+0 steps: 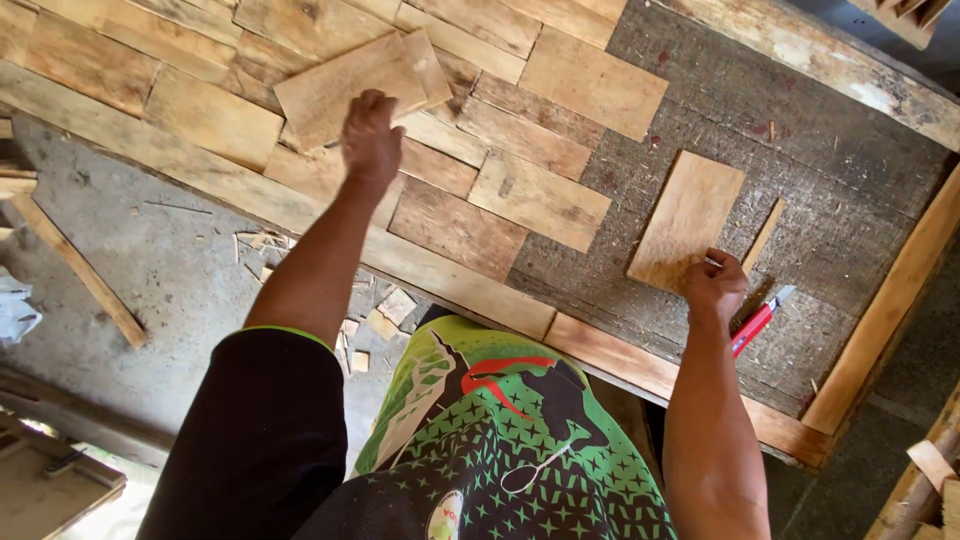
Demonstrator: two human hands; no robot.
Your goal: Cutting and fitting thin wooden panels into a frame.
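Wooden plank-tiled panel (560, 70) above dusty concrete floor (170, 270).

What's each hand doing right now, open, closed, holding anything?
Left hand: fingers closed on a loose rectangular pale wooden board.
Right hand: resting on a flat light-brown wooden offcut; grip cannot be told.

Bare board (800, 190) far right open for a hand, w/ only a loose plank (688, 218), thin strip (765, 233) & red knife (757, 320) on it. Raised frame rail (885, 310) blocks right; laid planks (520, 140) fill left.
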